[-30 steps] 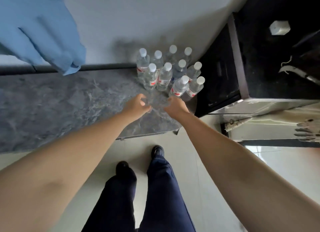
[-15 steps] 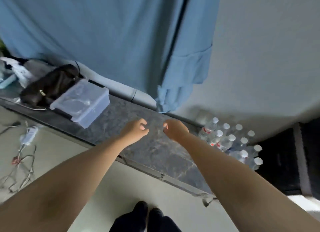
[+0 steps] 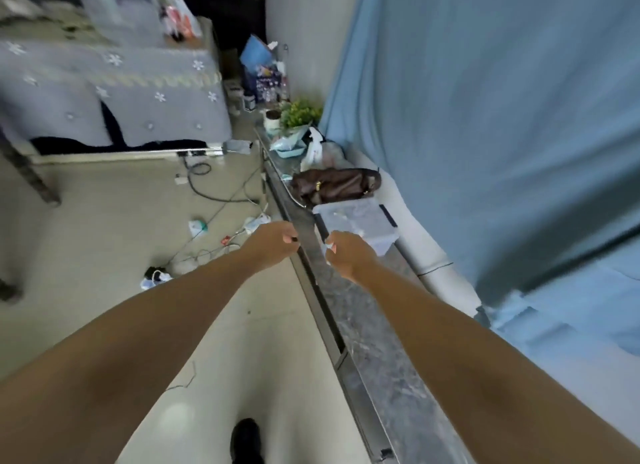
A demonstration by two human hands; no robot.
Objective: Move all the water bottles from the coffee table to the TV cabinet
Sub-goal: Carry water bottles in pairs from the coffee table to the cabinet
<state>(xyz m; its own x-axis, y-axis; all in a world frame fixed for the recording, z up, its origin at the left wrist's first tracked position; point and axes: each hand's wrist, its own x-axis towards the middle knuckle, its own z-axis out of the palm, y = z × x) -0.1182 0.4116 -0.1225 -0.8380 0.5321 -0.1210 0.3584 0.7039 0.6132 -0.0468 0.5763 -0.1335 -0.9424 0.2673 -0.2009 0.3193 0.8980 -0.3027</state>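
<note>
TV cabinet (image 3: pixel 374 353) below — left grip (image 3: pixel 273 244), right grip (image 3: pixel 348 254) loosely curled, empty.

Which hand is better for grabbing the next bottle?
Neither yet: no bottle shows. Left hand hangs over the floor, right hand over the cabinet top; both look empty.

On the cabinet top (image 3: pixel 374 359) — a lidded box (image 3: pixel 360 226), a bag (image 3: pixel 334 185) just behind it, a plant (image 3: pixel 298 114) farther back.
</note>
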